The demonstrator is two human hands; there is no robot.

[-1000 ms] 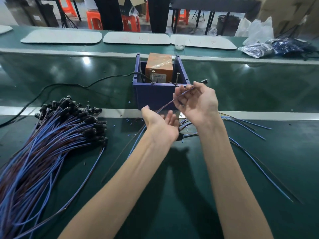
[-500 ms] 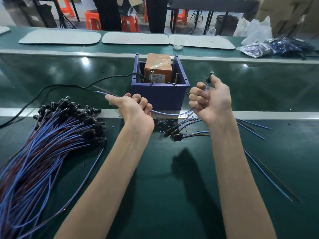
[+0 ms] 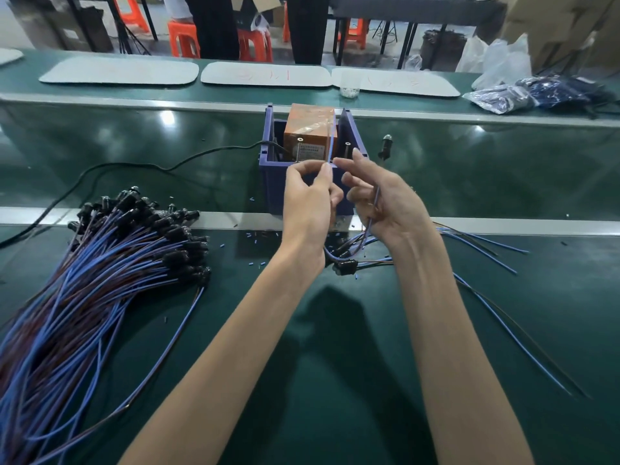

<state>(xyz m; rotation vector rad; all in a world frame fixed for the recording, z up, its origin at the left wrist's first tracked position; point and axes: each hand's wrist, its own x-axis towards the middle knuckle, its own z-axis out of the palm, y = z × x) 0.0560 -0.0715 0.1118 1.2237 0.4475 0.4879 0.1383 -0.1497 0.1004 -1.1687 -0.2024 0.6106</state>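
A thin blue wire [image 3: 330,146] with a black connector [image 3: 385,146] on one end runs between both hands in front of the blue box [image 3: 271,182]. My left hand [image 3: 310,203] pinches the wire near its free end, which points up over the box. My right hand [image 3: 385,203] holds the same wire across its palm, index finger stretched out, and the connector sticks out beyond the hand. A loop of the wire hangs below the hands. An orange device [image 3: 307,129] stands inside the box.
A big pile of blue and brown wires with black connectors [image 3: 100,263] covers the left of the green bench. A few loose wires [image 3: 486,250] lie at the right, connectors [image 3: 345,266] under my hands. A black cable [image 3: 134,166] runs left from the box. Plastic bags [image 3: 523,92] sit far right.
My left hand came back from the left to the centre and now pinches the wire's free end upright before the box. My right hand lowered a little and uncurled its index finger.
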